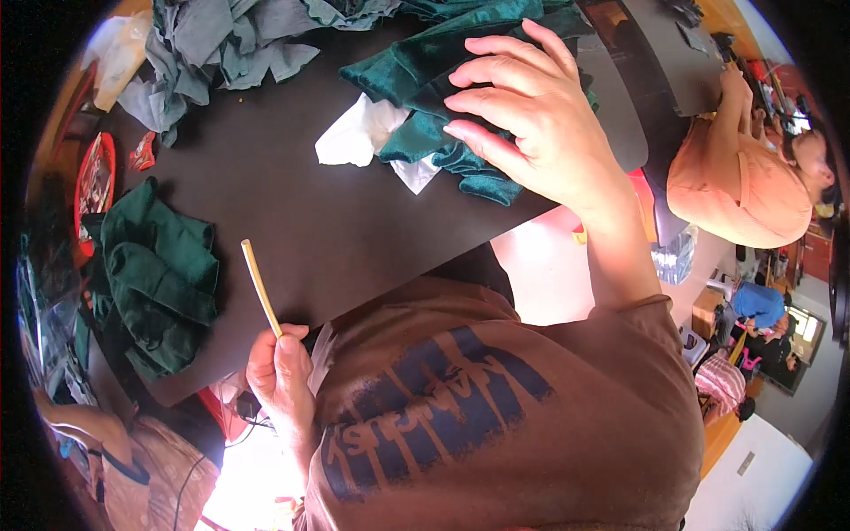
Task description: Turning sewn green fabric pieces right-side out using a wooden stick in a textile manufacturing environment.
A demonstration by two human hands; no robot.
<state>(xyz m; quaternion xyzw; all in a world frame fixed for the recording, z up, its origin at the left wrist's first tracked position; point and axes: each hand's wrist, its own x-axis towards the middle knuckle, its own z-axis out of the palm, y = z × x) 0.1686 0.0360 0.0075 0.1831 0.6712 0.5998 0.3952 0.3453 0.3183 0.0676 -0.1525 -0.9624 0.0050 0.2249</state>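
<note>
A thin, pale yellow stick (259, 285) points up and away over the table edge, its lower end pinched between thumb and fingers of my left hand (283, 376). My right hand (540, 106) is open, fingers spread and slightly curled, over a heap of dark green velvet cloth (403, 66). I cannot tell whether the fingertips touch the velvet. From under the near side of that heap, a piece of white cloth or paper (359, 133) sticks out. Nothing shows in my right hand's grasp.
On the dark table (310, 221) lie grey-green cloth pieces (235, 40) at the far left and crumpled dark green velvet (159, 274) at the left edge. Beyond it sits a red-rimmed tray (108, 173). A co-worker in orange (739, 181) sits at right; another person's arm (84, 416) shows lower left.
</note>
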